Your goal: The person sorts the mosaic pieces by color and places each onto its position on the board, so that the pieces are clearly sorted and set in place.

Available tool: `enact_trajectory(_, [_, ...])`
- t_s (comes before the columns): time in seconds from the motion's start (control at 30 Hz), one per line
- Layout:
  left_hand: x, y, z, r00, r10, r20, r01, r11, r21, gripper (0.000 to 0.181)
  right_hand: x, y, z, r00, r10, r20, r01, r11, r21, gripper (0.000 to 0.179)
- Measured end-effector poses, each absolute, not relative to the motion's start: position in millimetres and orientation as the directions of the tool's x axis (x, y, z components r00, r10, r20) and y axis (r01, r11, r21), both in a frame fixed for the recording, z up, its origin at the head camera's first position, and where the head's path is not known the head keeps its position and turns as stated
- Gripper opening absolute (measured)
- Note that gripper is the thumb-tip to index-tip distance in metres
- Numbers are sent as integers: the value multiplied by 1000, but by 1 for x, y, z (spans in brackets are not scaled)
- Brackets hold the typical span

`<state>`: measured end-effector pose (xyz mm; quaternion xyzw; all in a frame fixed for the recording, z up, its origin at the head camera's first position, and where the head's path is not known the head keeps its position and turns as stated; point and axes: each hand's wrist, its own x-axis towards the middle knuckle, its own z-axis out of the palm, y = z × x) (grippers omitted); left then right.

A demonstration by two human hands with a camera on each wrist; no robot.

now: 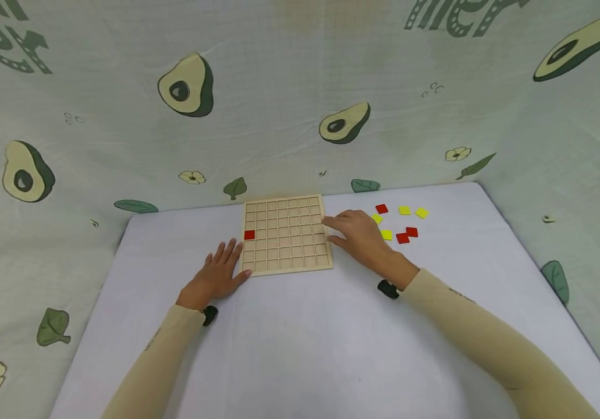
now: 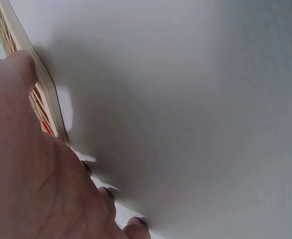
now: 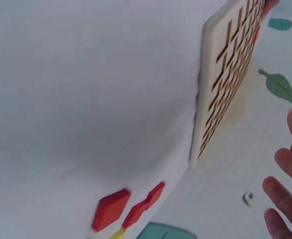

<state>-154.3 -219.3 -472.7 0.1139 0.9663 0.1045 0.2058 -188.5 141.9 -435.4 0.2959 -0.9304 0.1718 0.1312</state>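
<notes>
A light wooden grid board lies on the table, with one red square tile in its leftmost column. My left hand rests beside the board's left edge, fingers spread and thumb at the near left corner. In the left wrist view, the thumb overlaps the board's rim. Over the board's right edge is my right hand, its thumb apart from the loosely bent fingers. Nothing shows between the right fingers in the right wrist view.
Loose yellow tiles and red tiles lie on the white tabletop right of the board, partly behind the right hand. A cloth printed with avocados hangs behind the table and at its sides. A dark wrist camera sits under the right wrist.
</notes>
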Motion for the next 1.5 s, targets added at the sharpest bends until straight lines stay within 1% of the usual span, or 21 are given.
enact_trajectory(0.17, [-155,-220,-477,-892,260,-369,181,955,235,84,-179,171,-441,-799,-484,356,-580,777,-246,54])
enact_trajectory(0.43, [-156,-221,-476,-894,259,-365,183,956,230,83,-167,209,-446,-813,-467,348,-557,798,-230,52])
enact_trajectory(0.67, [-155,-222,-474,-899,267,-348,193,953,233,84,-159,236,-453,-805,-435,403,-549,804,-229,53])
enact_trajectory(0.8, [-154,-222,-475,-898,270,-348,191,951,243,84,-156,250,-456,-816,-415,404,-530,815,-234,53])
enact_trajectory(1.0, [-155,-222,-476,-896,274,-350,194,949,247,84,-154,273,-464,-835,-391,387,-495,840,-222,54])
enact_trajectory(1.23, [-154,-222,-475,-898,267,-349,186,950,249,83,-154,291,-470,-870,-370,325,-449,867,-215,52])
enact_trajectory(1.5, [-155,-222,-476,-899,265,-349,187,952,243,83,-159,298,-469,-877,-386,287,-449,870,-202,52])
